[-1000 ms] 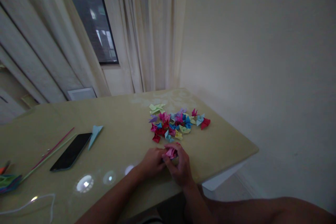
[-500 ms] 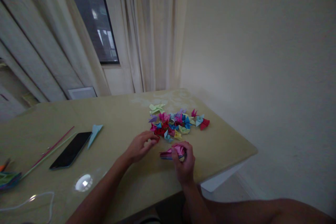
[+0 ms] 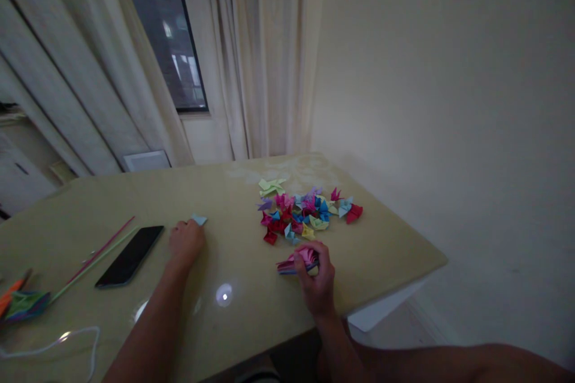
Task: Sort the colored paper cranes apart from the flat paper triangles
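Note:
My right hand (image 3: 315, 278) is closed on a small stack of folded pink and purple paper pieces (image 3: 297, 261), which rests on the beige table (image 3: 233, 323) near its front edge. My left hand (image 3: 185, 240) has reached out to the left. Its fingers are curled over a light blue folded paper (image 3: 198, 219), of which only a corner shows. A pile of several small folded paper pieces (image 3: 308, 213) in red, pink, blue, yellow and green lies just beyond my right hand.
A black phone (image 3: 130, 255) lies left of my left hand, with thin pink and green straws (image 3: 96, 254) beside it. Coloured paper (image 3: 20, 302) and a white cable (image 3: 49, 344) sit at the near left. Curtains and a dark window stand behind the table.
My left hand left the pink stack, passed the pile and moved left onto the light blue folded paper. My right hand has stayed on the stack.

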A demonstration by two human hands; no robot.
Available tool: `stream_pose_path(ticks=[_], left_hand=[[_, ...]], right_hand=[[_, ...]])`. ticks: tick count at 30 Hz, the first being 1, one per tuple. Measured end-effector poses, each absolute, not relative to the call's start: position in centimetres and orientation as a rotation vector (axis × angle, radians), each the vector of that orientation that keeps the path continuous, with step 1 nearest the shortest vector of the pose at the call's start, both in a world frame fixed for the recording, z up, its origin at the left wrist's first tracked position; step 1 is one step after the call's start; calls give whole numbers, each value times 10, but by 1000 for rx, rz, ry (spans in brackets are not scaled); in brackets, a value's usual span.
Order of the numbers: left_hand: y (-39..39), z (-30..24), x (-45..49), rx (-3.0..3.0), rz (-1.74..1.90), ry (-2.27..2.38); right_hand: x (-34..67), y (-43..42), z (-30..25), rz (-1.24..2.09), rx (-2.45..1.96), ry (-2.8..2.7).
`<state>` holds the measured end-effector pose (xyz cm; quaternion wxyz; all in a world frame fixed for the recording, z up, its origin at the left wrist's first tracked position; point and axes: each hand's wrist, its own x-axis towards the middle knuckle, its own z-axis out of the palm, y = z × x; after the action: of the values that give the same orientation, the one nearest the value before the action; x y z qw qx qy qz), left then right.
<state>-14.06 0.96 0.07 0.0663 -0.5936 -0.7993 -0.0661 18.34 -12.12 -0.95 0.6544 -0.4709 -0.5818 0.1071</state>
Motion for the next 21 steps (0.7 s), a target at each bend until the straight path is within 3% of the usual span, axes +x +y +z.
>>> stream_pose_path(ticks=[9, 13, 16, 21], left_hand=[[4, 10, -132, -1854, -306, -2320], [3, 16, -98, -1830, -1018, -2273], [-13, 13, -51, -2133, -1540, -1905], [-59, 1, 17, -2848, -1734, -1445]], right_hand=[[182, -122, -7, 236, -1071, -1326], [182, -122, -7, 251, -1079, -1325], [181, -121, -8, 274, -1081, -1339], [181, -122, -10, 315, -1079, -1334]])
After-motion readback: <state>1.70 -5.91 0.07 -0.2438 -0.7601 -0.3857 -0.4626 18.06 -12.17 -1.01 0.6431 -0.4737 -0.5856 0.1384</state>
